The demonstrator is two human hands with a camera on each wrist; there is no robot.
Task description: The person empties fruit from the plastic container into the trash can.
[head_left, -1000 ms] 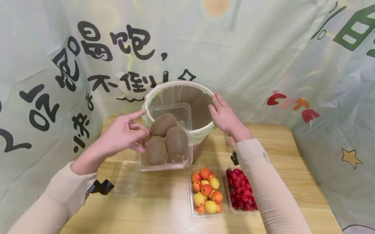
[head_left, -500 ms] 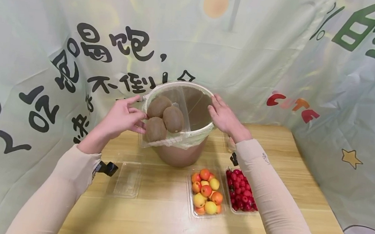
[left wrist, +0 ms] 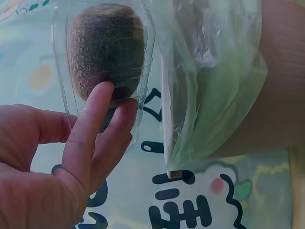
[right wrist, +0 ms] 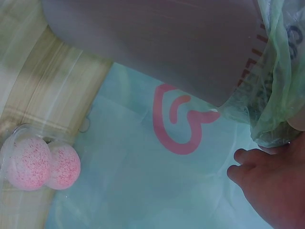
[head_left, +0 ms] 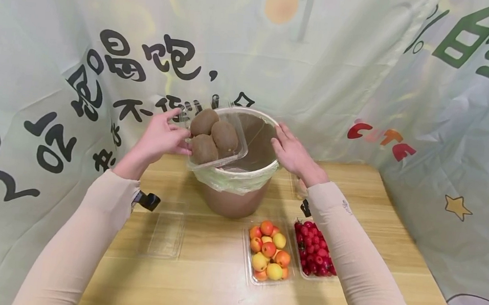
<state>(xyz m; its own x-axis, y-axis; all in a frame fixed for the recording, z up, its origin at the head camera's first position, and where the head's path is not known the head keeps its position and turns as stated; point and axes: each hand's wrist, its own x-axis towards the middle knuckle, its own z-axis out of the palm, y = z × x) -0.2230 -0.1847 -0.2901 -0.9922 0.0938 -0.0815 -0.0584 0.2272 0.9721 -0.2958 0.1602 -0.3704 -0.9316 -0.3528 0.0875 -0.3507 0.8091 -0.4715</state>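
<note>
My left hand (head_left: 179, 139) grips a clear plastic container (head_left: 237, 144) by its left side, fingers against its wall (left wrist: 102, 119). Three brown kiwis (head_left: 213, 134) lie inside; one kiwi (left wrist: 105, 52) fills the left wrist view. The container is tilted over the left rim of a brown bin (head_left: 233, 200) lined with a green plastic bag (head_left: 233, 181). My right hand (head_left: 282, 141) rests with straight fingers on the bin's right rim. In the right wrist view that hand (right wrist: 271, 186) lies beside the bag (right wrist: 281, 95) and the bin wall (right wrist: 167, 43).
On the wooden table (head_left: 213, 292) in front of the bin stand a clear tray of apricots (head_left: 268, 250) and a tray of cherries (head_left: 314, 255). An empty clear lid (head_left: 166, 233) lies at the left. Printed cloth (head_left: 59, 56) hangs close on all sides.
My left hand has lifted the kiwi container up and away, from in front of the bin to over its left rim. The right hand has stayed on the rim.
</note>
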